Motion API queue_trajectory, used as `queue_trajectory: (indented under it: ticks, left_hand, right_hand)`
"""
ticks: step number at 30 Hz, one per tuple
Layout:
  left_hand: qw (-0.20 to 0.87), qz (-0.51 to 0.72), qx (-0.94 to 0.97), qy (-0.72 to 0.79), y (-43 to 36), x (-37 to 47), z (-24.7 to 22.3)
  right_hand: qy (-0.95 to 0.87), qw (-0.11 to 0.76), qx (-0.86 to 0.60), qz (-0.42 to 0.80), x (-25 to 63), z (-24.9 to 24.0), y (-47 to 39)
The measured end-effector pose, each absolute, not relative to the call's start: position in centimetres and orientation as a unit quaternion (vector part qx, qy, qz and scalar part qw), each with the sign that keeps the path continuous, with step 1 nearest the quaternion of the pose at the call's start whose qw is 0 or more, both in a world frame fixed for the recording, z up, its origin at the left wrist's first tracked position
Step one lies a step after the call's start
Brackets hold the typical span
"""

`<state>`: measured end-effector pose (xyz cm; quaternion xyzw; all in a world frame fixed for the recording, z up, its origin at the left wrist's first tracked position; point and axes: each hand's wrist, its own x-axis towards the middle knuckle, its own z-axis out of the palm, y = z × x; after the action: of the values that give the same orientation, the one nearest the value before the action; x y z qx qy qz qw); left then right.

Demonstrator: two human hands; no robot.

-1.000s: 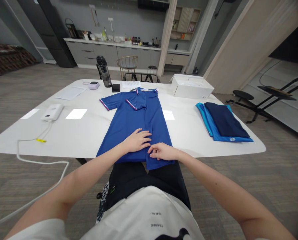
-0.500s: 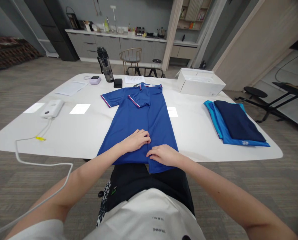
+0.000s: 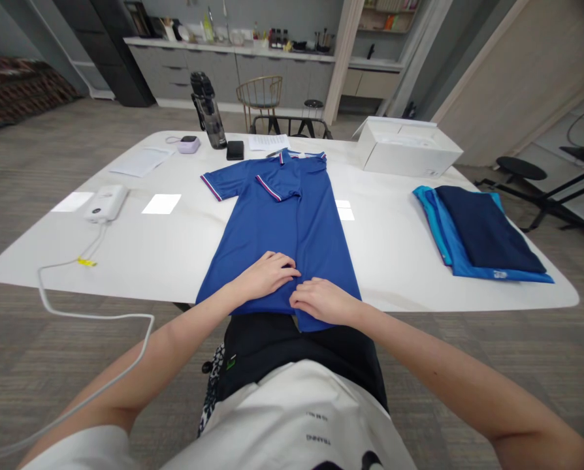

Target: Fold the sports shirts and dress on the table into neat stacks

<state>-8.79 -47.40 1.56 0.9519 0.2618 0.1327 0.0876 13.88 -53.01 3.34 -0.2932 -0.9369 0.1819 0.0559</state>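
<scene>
A blue polo shirt (image 3: 267, 225) with red and white trim lies on the white table, its collar toward the far side and its right side folded inward. The hem hangs over the near edge. My left hand (image 3: 268, 275) rests on the lower part of the shirt, with curled fingers at the folded edge. Just right of it, my right hand (image 3: 321, 300) lies on the folded layer near the hem, its fingers bent together on the fabric. Whether either hand pinches cloth is hidden under the fingers.
Folded blue and navy clothes (image 3: 488, 232) lie at the right of the white table (image 3: 394, 248). Behind are a white box (image 3: 407, 153), a bottle (image 3: 211, 117), a black wallet (image 3: 235, 150) and papers (image 3: 142, 161). A white power bank (image 3: 106, 203) with a cable sits left.
The camera view has shifted a little. My left fingertips have edged along the fold of the shirt, and my right fingers are drawn in slightly more.
</scene>
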Motion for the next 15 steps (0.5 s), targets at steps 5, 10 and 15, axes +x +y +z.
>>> queue_trajectory:
  ticks: [5,10,15]
  left_hand:
    - [0.049,0.126,0.957,0.256,-48.4,-8.9,2.2]
    - [0.055,0.127,0.958,0.251,-48.5,-9.5,2.2]
    - [0.084,0.169,0.930,0.317,-47.0,-10.2,2.0]
  right_hand:
    - [-0.925,0.068,-0.306,0.214,13.8,3.7,-53.3]
    - [-0.905,0.073,-0.363,0.210,14.2,3.9,-52.0]
    - [-0.881,0.108,-0.419,0.193,14.1,4.1,-48.3]
